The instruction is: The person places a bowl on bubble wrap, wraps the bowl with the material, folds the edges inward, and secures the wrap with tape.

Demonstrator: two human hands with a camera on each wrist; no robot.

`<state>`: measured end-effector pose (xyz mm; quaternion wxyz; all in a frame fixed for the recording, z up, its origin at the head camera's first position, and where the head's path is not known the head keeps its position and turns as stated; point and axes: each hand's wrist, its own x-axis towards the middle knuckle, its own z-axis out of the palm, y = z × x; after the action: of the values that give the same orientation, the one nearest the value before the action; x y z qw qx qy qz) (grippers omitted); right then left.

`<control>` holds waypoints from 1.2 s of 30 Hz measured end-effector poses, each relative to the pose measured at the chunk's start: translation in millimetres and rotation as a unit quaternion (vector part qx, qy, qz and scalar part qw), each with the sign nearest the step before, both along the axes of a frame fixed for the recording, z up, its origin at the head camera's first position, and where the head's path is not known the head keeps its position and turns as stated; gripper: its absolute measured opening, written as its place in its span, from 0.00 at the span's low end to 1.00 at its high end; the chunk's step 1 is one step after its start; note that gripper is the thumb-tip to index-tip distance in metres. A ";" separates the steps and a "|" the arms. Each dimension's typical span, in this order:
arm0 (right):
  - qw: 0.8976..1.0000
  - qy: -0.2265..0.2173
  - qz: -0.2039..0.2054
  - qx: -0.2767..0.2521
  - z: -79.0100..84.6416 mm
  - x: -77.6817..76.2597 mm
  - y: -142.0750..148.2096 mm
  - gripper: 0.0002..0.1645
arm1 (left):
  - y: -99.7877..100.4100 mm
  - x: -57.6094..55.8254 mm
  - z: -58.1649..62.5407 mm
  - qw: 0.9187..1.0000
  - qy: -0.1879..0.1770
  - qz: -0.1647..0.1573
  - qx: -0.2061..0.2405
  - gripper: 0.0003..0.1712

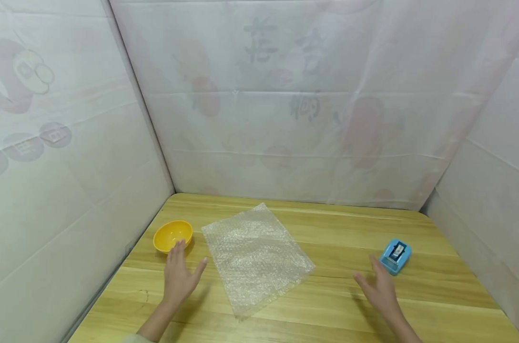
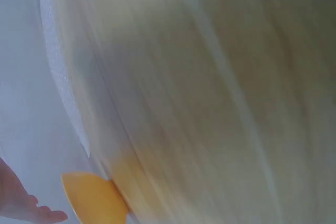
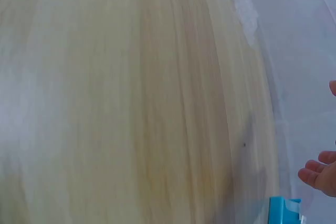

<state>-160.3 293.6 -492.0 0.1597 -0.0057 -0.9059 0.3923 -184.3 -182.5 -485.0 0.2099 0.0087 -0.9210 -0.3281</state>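
Pale cloth walls (image 1: 242, 124) enclose the station; I set my clock on the bubble-wrap sheet (image 1: 259, 259) in the head feed, 12 at the back wall. Yellow bowl (image 1: 171, 233): smooth, round, upright, hollow facing up, between 9 and 10 o'clock near the table's left edge. Blue case (image 1: 395, 257): light blue, rounded corners, dark inset with a small pale piece, at 3 o'clock; I cannot identify it further. Left hand (image 1: 179, 278), just below 9: fingers straight, thumb spread, nothing held. Its fingertips overlap the bowl in the head view; the left wrist view shows me a slim gap. Right hand (image 1: 381, 288), between 3 and 4: spread open, nothing held, the case just beyond at its 1 o'clock, apart from the fingers in the right wrist view. Sheet: clear, bubbled, flat, one corner toward 12. Tabletop (image 1: 336, 309): yellowish wood, grain running 9 to 3, far corners rounded. Walls creased, with faint characters (image 1: 261, 40) at 12 and a cartoon figure (image 1: 16, 76) at 10.
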 end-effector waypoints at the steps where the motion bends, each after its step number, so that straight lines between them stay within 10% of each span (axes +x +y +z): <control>1: 1.000 -0.001 0.001 0.000 -0.7 -0.8 -2.7 0.44 | 1.3 -0.4 -0.2 1.000 -0.004 -0.003 0.000 0.46; 27: 0.993 -0.080 0.051 -0.068 -17.9 -22.9 -56.9 0.42 | 7.8 -38.9 -1.7 0.980 -0.148 -0.092 0.096 0.42; 36: 0.991 -0.118 0.011 -0.069 -13.7 -34.7 -75.8 0.34 | 8.6 -53.4 1.6 0.970 -0.186 -0.058 0.147 0.39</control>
<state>-195.0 217.8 -505.6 0.0470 -0.0531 -0.8893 0.4517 -237.7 -173.9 -483.3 0.0115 0.0470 -0.8845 -0.4641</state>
